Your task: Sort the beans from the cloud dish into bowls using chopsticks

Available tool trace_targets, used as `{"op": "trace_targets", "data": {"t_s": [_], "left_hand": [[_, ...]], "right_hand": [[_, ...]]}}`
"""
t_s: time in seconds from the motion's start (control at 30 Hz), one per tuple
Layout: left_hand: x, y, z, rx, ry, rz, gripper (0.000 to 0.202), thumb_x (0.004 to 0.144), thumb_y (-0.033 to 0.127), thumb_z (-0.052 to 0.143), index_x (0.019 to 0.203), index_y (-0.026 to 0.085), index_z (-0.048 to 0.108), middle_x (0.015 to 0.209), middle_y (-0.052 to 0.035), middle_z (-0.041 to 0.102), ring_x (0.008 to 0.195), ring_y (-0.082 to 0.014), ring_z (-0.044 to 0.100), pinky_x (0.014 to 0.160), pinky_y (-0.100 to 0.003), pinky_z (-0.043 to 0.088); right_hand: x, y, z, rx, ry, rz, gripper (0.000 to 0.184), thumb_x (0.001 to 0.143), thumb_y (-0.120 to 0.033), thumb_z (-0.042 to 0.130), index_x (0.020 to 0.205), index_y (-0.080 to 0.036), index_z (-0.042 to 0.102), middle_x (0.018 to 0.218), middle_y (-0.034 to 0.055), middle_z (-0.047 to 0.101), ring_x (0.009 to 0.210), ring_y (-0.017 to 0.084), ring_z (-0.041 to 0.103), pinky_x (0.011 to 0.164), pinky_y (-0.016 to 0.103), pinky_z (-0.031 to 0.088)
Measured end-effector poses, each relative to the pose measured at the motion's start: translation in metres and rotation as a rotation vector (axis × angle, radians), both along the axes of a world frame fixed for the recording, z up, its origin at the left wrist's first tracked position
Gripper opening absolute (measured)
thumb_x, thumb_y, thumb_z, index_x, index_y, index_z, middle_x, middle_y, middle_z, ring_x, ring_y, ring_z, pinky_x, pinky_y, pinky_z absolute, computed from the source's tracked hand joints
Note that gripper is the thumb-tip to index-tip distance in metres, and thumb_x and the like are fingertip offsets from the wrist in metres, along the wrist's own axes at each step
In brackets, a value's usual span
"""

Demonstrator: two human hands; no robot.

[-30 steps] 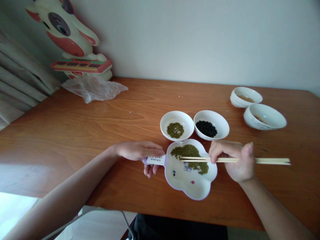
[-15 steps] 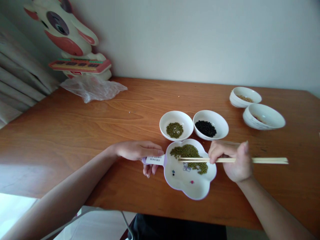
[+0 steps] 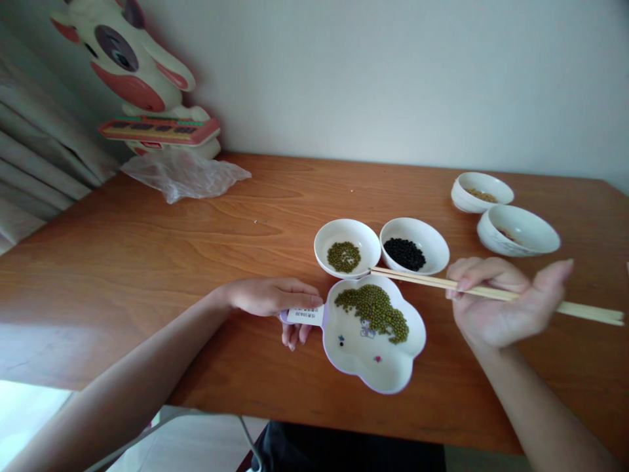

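Note:
My left hand [image 3: 275,298] grips the labelled handle [image 3: 304,316] of a flower-shaped white dish [image 3: 376,367] that holds a pile of green beans [image 3: 376,307]. My right hand [image 3: 496,301] holds a pair of wooden chopsticks [image 3: 422,280] loosely, palm turned up and fingers partly spread. The chopstick tips lie over the near rim of a small white bowl of green beans [image 3: 347,246]. Beside that one stands a white bowl of black beans [image 3: 414,244].
Two more white bowls [image 3: 481,190] [image 3: 518,229] stand at the back right of the wooden table [image 3: 196,249]. A crumpled clear plastic bag [image 3: 184,174] and a cow-shaped toy [image 3: 142,78] sit at the back left by the wall. A curtain hangs on the left.
My right hand has drawn back to the right and turned palm up. The chopstick tips rose from the flower dish to the rim of the green bean bowl. The left hand has not moved.

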State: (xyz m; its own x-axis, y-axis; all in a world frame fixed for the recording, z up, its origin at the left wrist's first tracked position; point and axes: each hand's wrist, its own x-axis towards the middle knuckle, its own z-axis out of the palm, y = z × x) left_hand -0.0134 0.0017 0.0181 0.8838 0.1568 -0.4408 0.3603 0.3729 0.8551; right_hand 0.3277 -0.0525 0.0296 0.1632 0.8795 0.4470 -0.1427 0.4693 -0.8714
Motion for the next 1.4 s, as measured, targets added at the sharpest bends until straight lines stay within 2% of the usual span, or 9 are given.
{"op": "trace_targets", "data": {"t_s": [0.13,0.27,0.4,0.53,0.67,1.1,1.3,1.4], "left_hand": [[0.0,0.0,0.0,0.002,-0.001,0.001,0.041,0.104,0.051,0.045,0.096,0.015,0.063,0.089,-0.0094,0.072,0.065,-0.0149,0.07,0.061,-0.025,0.056],[0.0,0.0,-0.001,-0.005,0.005,0.0,0.041,0.104,0.051,0.045,0.096,0.015,0.063,0.088,-0.0095,0.072,0.064,-0.0148,0.069,0.061,-0.025,0.056],[0.001,0.0,0.0,0.003,0.011,0.01,0.041,0.104,0.051,0.046,0.096,0.015,0.063,0.087,-0.0095,0.072,0.063,-0.0147,0.069,0.06,-0.025,0.055],[0.0,0.0,0.0,0.0,0.013,0.01,0.041,0.104,0.051,0.045,0.097,0.015,0.063,0.088,-0.0096,0.073,0.064,-0.0145,0.069,0.06,-0.025,0.056],[0.0,0.0,0.0,-0.007,-0.002,0.009,0.04,0.104,0.05,0.045,0.098,0.015,0.062,0.089,-0.0094,0.073,0.065,-0.014,0.07,0.062,-0.024,0.056],[0.0,0.0,0.0,0.005,-0.008,0.002,0.042,0.104,0.052,0.045,0.094,0.014,0.061,0.088,-0.0096,0.072,0.064,-0.015,0.069,0.059,-0.025,0.054],[0.0,0.0,-0.005,0.028,0.012,0.007,0.041,0.1,0.057,0.049,0.09,0.019,0.064,0.086,-0.0091,0.073,0.062,-0.0189,0.069,0.055,-0.029,0.052],[0.0,0.0,-0.007,0.017,0.01,0.018,0.039,0.1,0.056,0.05,0.088,0.02,0.064,0.084,-0.0084,0.073,0.06,-0.0181,0.068,0.054,-0.029,0.052]], "right_hand": [[-0.006,0.0,-0.007,-0.048,-0.039,-0.066,0.083,0.102,-0.063,0.014,0.063,-0.023,0.075,0.054,0.0087,0.06,0.051,0.021,0.056,0.049,0.038,0.034],[-0.006,-0.001,-0.005,-0.054,-0.053,-0.039,0.082,0.102,-0.064,0.016,0.064,-0.022,0.075,0.055,0.0087,0.061,0.052,0.021,0.056,0.049,0.037,0.036],[-0.004,-0.004,0.002,-0.052,-0.104,0.089,0.085,0.102,-0.063,0.013,0.061,-0.021,0.074,0.049,0.0091,0.058,0.054,0.022,0.054,0.057,0.038,0.04],[-0.01,-0.01,0.003,-0.173,-0.172,0.276,0.09,0.099,-0.071,0.01,0.061,-0.02,0.074,0.051,0.0083,0.059,0.051,0.02,0.053,0.053,0.036,0.039],[-0.017,-0.014,-0.001,-0.223,-0.268,0.361,0.09,0.097,-0.075,0.01,0.061,-0.02,0.071,0.054,0.0082,0.061,0.052,0.02,0.053,0.052,0.035,0.039],[-0.022,-0.015,-0.007,-0.174,-0.373,0.353,0.086,0.098,-0.073,0.011,0.065,-0.022,0.072,0.06,0.0068,0.063,0.057,0.021,0.057,0.057,0.036,0.041],[-0.023,-0.015,-0.008,-0.12,-0.363,0.313,0.083,0.102,-0.065,0.014,0.063,-0.024,0.073,0.058,0.0064,0.064,0.057,0.02,0.058,0.059,0.036,0.04],[-0.023,-0.015,-0.007,-0.111,-0.35,0.311,0.083,0.102,-0.067,0.015,0.063,-0.023,0.073,0.057,0.0067,0.063,0.056,0.02,0.057,0.059,0.036,0.04]]}}
